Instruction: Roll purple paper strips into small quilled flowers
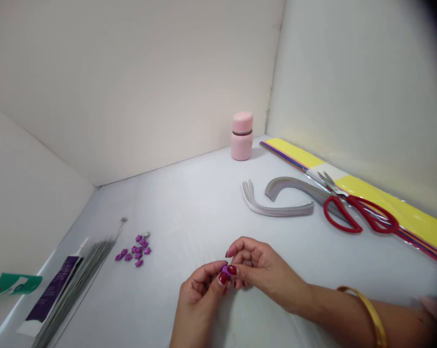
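Between the fingertips of both hands is a small purple paper star [225, 270], partly covered by the thumbs. My left hand [206, 287] pinches it from the left, with thumb and forefinger closed on it. From the right, my right hand [253, 263] presses its thumb against the same star, its other fingers curled behind. Left of the hands lies a loose group of purple paper stars [138, 250], with a small silvery star [146, 235] at its upper edge.
Red-handled scissors [343, 200] lie at right on yellow-and-coloured paper packs [371, 193]. Grey paper strips [276, 211] curve nearby. A pink flask [242, 136] stands at the back. At left are a bundle of thin wires [77, 285] and a purple-and-white tube [53, 287].
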Available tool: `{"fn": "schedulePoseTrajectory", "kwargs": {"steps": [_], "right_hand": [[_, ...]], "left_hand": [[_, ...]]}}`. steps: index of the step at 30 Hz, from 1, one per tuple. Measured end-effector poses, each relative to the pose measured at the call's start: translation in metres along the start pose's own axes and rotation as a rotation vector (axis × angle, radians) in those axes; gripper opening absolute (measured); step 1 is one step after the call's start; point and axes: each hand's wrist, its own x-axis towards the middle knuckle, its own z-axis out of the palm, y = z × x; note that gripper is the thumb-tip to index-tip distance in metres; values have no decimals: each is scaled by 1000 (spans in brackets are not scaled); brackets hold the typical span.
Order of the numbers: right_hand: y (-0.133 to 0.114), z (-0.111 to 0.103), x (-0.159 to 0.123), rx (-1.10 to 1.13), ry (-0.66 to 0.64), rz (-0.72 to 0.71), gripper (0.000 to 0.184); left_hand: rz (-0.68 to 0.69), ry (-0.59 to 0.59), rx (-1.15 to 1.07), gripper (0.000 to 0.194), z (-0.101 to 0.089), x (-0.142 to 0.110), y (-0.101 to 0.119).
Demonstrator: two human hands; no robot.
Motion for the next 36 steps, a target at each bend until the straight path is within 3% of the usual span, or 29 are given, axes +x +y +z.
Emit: {"fn": "schedulePoseTrajectory", "kwargs": {"steps": [14,22,29,36], "right_hand": [[-3,0,0,3,-42,48,28],[0,-3,-1,8,-46,25,22],[0,-5,0,-1,-96,23,19],[-2,-6,0,27,-175,20,17]], "left_hand": [[-39,6,-4,23,1,-2,1],[154,-102,159,16,-3,-2,-4],[63,-119,18,14,1,-1,0],[19,-40,-38,19,0,-1,2]]}}
